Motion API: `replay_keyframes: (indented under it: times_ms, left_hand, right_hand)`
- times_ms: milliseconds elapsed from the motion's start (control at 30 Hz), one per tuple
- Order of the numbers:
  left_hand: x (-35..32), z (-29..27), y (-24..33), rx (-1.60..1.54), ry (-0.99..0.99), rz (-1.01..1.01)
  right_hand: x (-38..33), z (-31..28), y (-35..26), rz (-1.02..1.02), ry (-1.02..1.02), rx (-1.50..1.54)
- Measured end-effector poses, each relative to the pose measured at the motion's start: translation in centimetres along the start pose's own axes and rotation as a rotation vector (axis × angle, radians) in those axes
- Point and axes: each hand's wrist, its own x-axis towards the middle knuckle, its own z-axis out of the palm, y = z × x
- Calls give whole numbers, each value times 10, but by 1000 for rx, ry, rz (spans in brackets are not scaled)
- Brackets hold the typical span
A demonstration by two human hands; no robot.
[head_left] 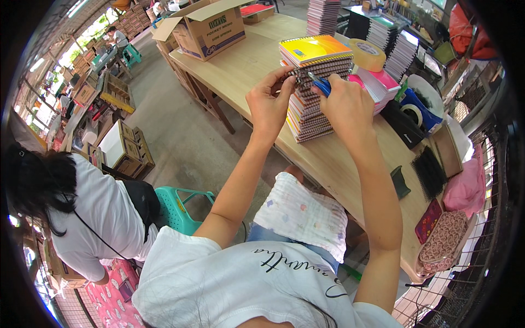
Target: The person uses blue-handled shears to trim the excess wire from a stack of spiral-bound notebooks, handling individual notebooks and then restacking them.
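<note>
Above the table's near edge, my left hand (269, 103) pinches a small dark piece of coiled wire (298, 77) between thumb and fingertips. My right hand (345, 103) is wrapped round blue-handled pliers (321, 85), whose metal jaws point at the wire. Whether the jaws touch it is too small to tell. Directly behind both hands rises a tall stack of spiral notebooks (310, 116). The top notebook (316, 49) has a yellow-orange cover. The wire bindings face me, and my hands hide part of the stack.
A tape roll (367, 54) lies on pink-covered notebooks right of the stack. An open carton (210, 31) stands on the wooden table (251, 52) at far left. Black wire combs (428, 172) and a patterned pouch (444, 240) lie at right. A co-worker (98, 208) sits left, beside a green stool (183, 210).
</note>
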Motion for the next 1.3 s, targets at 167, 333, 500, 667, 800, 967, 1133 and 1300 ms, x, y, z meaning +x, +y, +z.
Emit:
replay_keyframes:
  times_ms: [167, 333, 500, 667, 800, 967, 1133, 1300]
  left_hand:
    - [-9, 5, -6, -339, 75, -139]
    - [-23, 16, -12, -772, 245, -395]
    - [-28, 21, -14, -434, 235, -237]
    - [-22, 16, -11, -240, 222, -208]
    - [-17, 4, -13, -505, 235, -442]
    - [-27, 2, -12, -285, 297, -210]
    - [-53, 19, 31, -261, -34, -233]
    - [-46, 123, 31, -358, -411, -262]
  right_hand:
    - [-19, -10, 10, 27, 179, 46]
    - [-43, -17, 25, 58, 133, 232]
    - [-73, -14, 43, 99, 133, 352]
    - [-106, -1, 67, 294, 41, 465]
    - [-116, 14, 76, 308, -109, 454]
    - [-91, 33, 59, 21, 166, 292]
    - [-76, 6, 69, 105, 195, 507]
    - [-126, 26, 141, 468, 572, 1259]
